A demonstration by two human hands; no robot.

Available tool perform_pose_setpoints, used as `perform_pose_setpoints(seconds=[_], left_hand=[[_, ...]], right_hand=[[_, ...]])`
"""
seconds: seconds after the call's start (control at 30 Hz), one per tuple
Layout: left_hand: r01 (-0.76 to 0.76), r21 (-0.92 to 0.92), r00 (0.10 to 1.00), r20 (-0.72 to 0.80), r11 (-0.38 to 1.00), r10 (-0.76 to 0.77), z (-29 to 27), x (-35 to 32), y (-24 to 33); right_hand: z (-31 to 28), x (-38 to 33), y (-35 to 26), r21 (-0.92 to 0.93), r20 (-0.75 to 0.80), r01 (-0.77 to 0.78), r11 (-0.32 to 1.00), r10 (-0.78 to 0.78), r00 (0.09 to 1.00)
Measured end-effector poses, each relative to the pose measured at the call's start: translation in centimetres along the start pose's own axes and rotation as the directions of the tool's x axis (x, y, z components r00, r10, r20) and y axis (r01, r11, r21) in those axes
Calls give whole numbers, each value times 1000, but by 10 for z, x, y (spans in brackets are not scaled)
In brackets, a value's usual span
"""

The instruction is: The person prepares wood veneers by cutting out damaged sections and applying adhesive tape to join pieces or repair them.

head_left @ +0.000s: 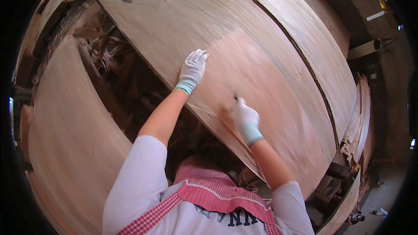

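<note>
My left hand [193,68], in a white knit glove with a green-edged cuff, presses flat on the wood sheets at the left edge of a smooth pinkish veneer sheet [274,95]. That sheet lies over a larger, paler wood sheet [161,15]. Closer to me and to the right, my right hand [246,117], gloved the same way, is closed on a small dark tool [235,96]. Just its dark tip shows past the fingers, so its kind is unclear. The right hand is slightly blurred, low over the pinkish veneer.
Another stack of wood sheets [69,126] lies on the left, across a dark gap with torn veneer scraps [106,54]. Beyond a long dark seam stands a further pale stack [305,21]. Loose veneer strips [358,122] hang at the right end.
</note>
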State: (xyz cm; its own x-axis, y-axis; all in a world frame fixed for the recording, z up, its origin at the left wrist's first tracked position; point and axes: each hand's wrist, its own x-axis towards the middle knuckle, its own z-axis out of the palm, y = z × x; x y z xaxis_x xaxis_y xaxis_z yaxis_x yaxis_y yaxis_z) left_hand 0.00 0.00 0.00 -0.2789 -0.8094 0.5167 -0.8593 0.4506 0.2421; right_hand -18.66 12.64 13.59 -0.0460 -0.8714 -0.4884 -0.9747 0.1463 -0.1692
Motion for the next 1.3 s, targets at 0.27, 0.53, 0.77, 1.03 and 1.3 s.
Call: perform_pose_setpoints(seconds=[0.27, 0.53, 0.77, 1.03, 1.3], left_hand=[[167, -89, 983, 90, 982, -159, -15, 16, -5], [43, 87, 997, 61, 995, -48, -9, 5, -18], [-143, -2, 965, 223, 990, 140, -33, -44, 141], [-278, -201, 860, 383, 939, 336, -22, -95, 236], [-406, -134, 852, 302, 904, 427, -35, -118, 359]], right_hand=[[-4, 132, -116, 241, -171, -9, 971, 52, 984], [92, -31, 5, 71, -104, -69, 995, 77, 992], [109, -72, 50, 27, -197, -65, 998, 69, 978], [115, -146, 126, -22, -88, -65, 998, 63, 994], [135, -252, 293, 1, -33, -229, 973, 229, 973]])
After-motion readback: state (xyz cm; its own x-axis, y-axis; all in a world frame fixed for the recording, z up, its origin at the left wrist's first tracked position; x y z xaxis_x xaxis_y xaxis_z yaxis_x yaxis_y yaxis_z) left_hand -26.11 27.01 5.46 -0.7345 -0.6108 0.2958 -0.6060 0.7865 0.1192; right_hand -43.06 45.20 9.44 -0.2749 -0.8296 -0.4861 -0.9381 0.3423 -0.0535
